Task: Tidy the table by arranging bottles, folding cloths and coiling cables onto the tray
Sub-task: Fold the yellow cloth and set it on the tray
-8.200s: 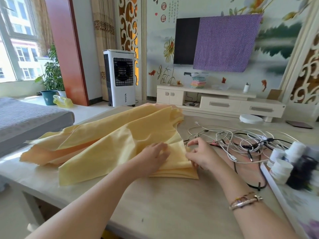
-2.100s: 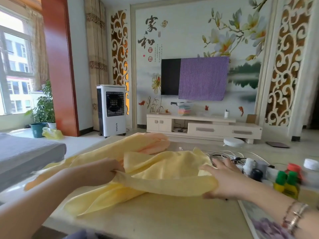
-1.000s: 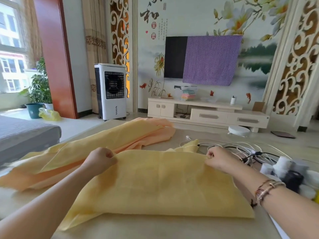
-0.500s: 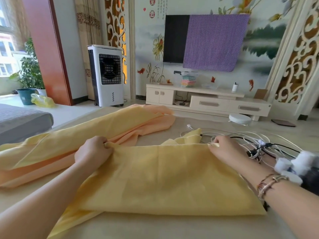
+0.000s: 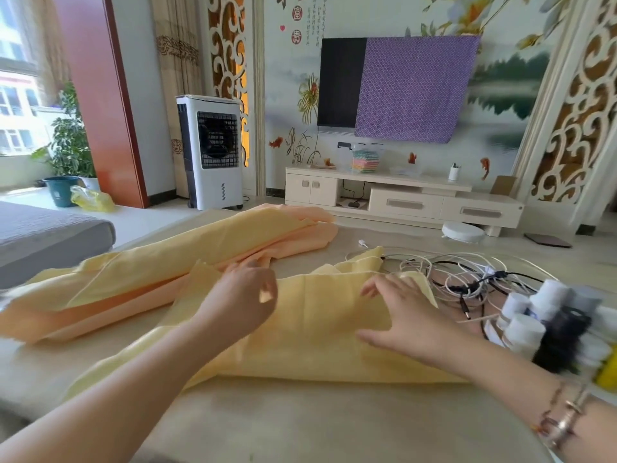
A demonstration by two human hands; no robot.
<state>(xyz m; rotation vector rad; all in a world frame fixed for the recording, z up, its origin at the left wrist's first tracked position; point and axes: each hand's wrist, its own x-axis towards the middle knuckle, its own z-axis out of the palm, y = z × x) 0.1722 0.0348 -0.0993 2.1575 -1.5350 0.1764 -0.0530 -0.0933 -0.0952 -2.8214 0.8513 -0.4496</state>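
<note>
On the desk [image 5: 300, 426] before a person, a folded yellow cloth [image 5: 310, 335] lies flat, with both hands above it. The left hand [image 5: 238, 304] hovers over the cloth's far left edge, fingers loosely curled and pinching nothing that can be seen; the right hand [image 5: 397, 315] rests spread on its right half. Thin, limp and light, the fabric looks likely to sag and slip out of line, so corners and hemmed edges seem the best holds. A second yellow cloth [image 5: 173, 262] lies bunched just behind, tangled cables [image 5: 467, 279] and white-capped bottles [image 5: 531, 319] to the right.
</note>
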